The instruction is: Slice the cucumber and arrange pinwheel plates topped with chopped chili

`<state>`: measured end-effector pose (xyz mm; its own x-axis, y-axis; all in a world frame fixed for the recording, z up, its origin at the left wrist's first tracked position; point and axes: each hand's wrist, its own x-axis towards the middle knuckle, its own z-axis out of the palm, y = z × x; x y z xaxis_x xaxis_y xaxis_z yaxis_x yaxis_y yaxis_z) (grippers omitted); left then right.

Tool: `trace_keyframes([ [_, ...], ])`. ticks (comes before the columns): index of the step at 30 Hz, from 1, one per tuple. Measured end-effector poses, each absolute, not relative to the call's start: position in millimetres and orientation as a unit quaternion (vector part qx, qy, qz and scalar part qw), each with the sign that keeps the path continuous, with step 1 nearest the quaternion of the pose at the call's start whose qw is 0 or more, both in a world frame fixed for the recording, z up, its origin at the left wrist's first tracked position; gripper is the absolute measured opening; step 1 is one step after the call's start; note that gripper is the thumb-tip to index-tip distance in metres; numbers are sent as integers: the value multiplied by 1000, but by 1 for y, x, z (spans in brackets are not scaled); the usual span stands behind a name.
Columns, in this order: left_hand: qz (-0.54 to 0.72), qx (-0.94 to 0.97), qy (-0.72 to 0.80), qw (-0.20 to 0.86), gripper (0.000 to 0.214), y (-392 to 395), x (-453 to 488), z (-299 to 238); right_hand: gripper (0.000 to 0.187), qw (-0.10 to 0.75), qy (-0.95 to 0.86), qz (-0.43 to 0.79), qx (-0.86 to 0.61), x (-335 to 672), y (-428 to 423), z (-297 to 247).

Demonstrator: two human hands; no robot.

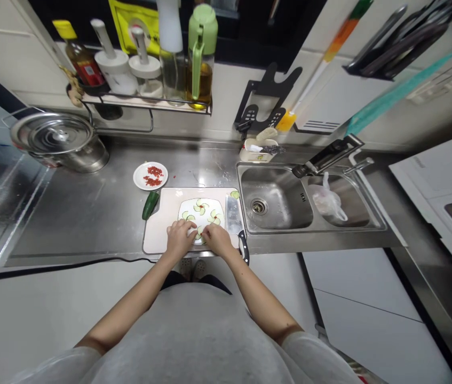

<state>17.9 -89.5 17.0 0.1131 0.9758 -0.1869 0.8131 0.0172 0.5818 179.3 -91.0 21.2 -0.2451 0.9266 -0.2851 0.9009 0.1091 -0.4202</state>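
Note:
A white square plate (209, 208) sits on a pale cutting board (165, 213) and carries green-edged cucumber slices (200, 205) fanned into flower shapes with small red bits at their centres. Over the plate's near left part, my left hand (180, 237) has its fingers bent, thumb and fingertips close together; what lies between them is hidden. My right hand (216, 240) pinches at the near edge of the plate, its fingertips at a slice and a tiny red bit. A cleaver (234, 216) with a black handle lies on the board's right side, below a loose slice (235, 195).
Left of the board are a piece of cucumber (151, 205) and a white dish (140, 178) of chopped red bits. A lidded steel pot (85, 152) stands farther left. On the right, a double sink (274, 197) holds a plastic bag (327, 201). A bottle rack (149, 101) hangs behind.

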Motion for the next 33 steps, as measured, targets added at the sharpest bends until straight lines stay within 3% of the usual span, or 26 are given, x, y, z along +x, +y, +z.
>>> trace_keyframes([
  [18,104,705,640,286,14,-86,36,4,16,5,-742,247,-623,180,-91,12],
  [33,106,700,647,284,16,-85,33,5,10,48,-723,266,-636,187,-84,13],
])
